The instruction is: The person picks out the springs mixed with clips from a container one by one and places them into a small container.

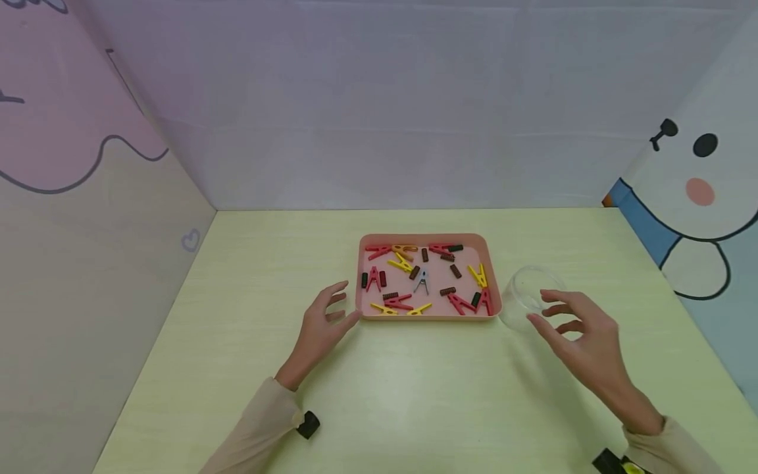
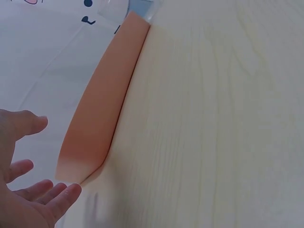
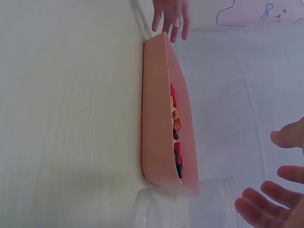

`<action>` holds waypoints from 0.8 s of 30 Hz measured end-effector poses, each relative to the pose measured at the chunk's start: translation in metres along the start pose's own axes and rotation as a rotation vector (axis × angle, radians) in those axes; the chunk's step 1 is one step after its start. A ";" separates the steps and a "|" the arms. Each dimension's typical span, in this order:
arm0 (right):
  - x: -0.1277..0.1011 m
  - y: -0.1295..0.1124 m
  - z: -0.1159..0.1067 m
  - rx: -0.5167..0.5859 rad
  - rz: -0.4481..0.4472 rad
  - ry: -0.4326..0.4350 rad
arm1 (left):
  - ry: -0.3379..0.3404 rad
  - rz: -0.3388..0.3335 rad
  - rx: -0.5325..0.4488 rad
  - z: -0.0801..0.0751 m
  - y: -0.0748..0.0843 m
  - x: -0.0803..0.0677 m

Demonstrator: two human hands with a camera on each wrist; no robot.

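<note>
In the head view, a pink tray sits on the pale worktop, with a clear container standing just beside its right end. Scattered inside the tray are red clips, yellow clips, one grey-blue clip, and short brown pieces and black pieces. The left hand is at the tray's near left corner, its grip spread and holding nothing; whether the thumb touches the rim cannot be told. The right hand is at the container, its grip also spread, thumb and fingers apart at the near right side of the rim. Light sleeves cover both forearms.

In the left wrist view, the tray's long outer wall slants across the worktop, and the left hand's fingertips lie near its closest corner, the thumb held well away from them.

In the right wrist view, the container stands upright by the tray's near end, and the right hand's loosely spread fingers show beside its rim. The left hand appears beyond the tray's far end.
</note>
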State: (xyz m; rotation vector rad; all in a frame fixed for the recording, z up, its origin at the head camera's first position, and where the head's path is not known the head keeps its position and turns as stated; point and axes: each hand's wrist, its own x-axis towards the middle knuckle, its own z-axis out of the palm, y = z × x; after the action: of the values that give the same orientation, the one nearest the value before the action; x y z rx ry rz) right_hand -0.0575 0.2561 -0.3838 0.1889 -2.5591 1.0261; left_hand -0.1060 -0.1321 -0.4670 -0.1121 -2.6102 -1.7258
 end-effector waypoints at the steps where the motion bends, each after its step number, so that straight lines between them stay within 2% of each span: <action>1: 0.001 -0.001 0.001 -0.001 -0.005 -0.001 | 0.001 0.003 -0.004 0.000 0.000 0.001; 15: 0.016 -0.006 0.027 -0.045 -0.094 -0.047 | 0.008 0.000 -0.001 0.009 -0.007 0.007; 24: 0.026 -0.008 0.041 -0.026 -0.072 -0.096 | 0.007 -0.029 0.018 0.014 -0.007 0.010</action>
State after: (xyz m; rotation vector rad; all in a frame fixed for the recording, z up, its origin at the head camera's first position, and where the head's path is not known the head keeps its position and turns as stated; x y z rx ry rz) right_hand -0.0917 0.2228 -0.3955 0.3282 -2.6286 0.9790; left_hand -0.1162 -0.1218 -0.4781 -0.0677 -2.6348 -1.7081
